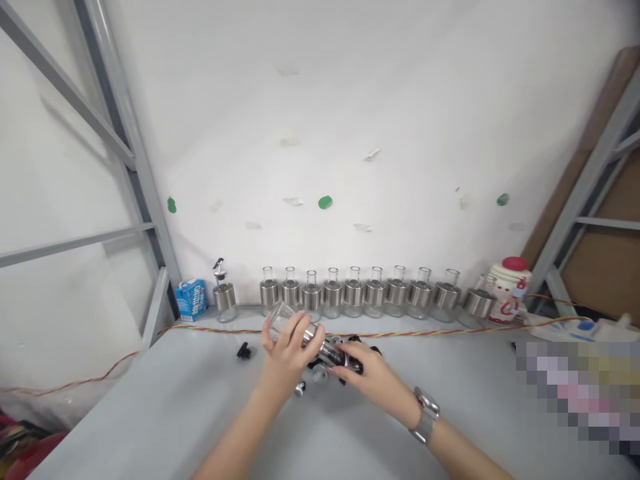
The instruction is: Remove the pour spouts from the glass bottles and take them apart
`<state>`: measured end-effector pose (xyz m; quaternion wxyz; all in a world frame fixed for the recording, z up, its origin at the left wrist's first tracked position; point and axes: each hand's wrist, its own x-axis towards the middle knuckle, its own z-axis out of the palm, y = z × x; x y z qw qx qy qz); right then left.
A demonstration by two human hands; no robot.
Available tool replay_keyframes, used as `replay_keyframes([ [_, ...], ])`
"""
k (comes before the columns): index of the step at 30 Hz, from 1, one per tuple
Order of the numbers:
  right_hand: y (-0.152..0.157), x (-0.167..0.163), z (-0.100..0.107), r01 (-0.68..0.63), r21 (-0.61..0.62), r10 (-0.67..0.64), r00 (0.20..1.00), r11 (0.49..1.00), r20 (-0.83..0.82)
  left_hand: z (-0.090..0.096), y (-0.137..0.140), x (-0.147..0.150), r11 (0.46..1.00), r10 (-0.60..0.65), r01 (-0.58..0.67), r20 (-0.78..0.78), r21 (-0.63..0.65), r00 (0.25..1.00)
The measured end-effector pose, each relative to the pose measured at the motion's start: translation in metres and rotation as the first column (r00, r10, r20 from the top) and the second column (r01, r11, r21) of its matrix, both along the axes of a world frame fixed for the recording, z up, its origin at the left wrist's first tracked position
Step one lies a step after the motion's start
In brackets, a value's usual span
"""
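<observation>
My left hand (290, 343) is wrapped round a glass bottle (284, 313) with a brushed-metal sleeve. The bottle is tilted, its base up to the left and its neck pointing down to the right. At the neck end, my right hand (367, 367) pinches a black and silver pour spout (354, 364). Whether the spout sits inside the neck is hard to see. Beneath both hands lies a cluster of loose spout parts (319, 373), partly covered by them. One small spout (300, 389) lies just in front, and a black piece (244, 351) sits off to the left.
Several sleeved glass bottles (333, 293) stand in a row along the wall. Further left is a bottle (225, 300) with a spout fitted, beside a blue carton (191, 300). A twisted cable (400, 333) crosses the grey table (200, 413). At right stands a red-lidded container (510, 290).
</observation>
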<state>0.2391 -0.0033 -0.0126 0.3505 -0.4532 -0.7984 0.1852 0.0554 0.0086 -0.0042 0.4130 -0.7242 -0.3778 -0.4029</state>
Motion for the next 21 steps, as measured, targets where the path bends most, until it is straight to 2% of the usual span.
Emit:
replay_keyframes([
  [2, -0.001, -0.001, -0.002, 0.012, 0.025, -0.012, 1.0, 1.0, 0.023, -0.002, 0.0, 0.001, 1.0, -0.006, 0.006, 0.002, 0.001, 1.0],
  [5, -0.002, -0.002, -0.002, 0.03, 0.207, -0.049, 0.995, 0.978, 0.086, -0.002, -0.001, 0.002, 0.989, 0.029, -0.019, 0.067, -0.146, 0.997],
  [8, -0.005, -0.002, 0.001, 0.017, 0.404, -0.102, 0.977, 0.915, 0.189, 0.001, -0.004, 0.004, 0.938, 0.091, -0.037, 0.143, -0.343, 0.986],
  [11, -0.008, -0.003, 0.007, 0.009, 0.542, -0.179, 0.948, 0.84, 0.262, 0.006, -0.009, 0.008, 0.877, 0.152, -0.036, 0.206, -0.48, 0.967],
  [16, -0.011, -0.001, 0.014, -0.008, 0.68, -0.25, 0.927, 0.733, 0.28, 0.009, -0.01, 0.009, 0.84, 0.208, -0.044, 0.245, -0.541, 0.947],
  [18, -0.01, 0.001, 0.013, 0.0, 0.675, -0.234, 0.938, 0.738, 0.255, 0.008, -0.007, 0.005, 0.837, 0.232, -0.068, 0.238, -0.543, 0.943],
  [21, -0.007, 0.005, 0.009, 0.062, 0.583, -0.203, 0.963, 0.81, 0.18, 0.005, -0.001, -0.003, 0.833, 0.286, -0.114, 0.246, -0.541, 0.926],
])
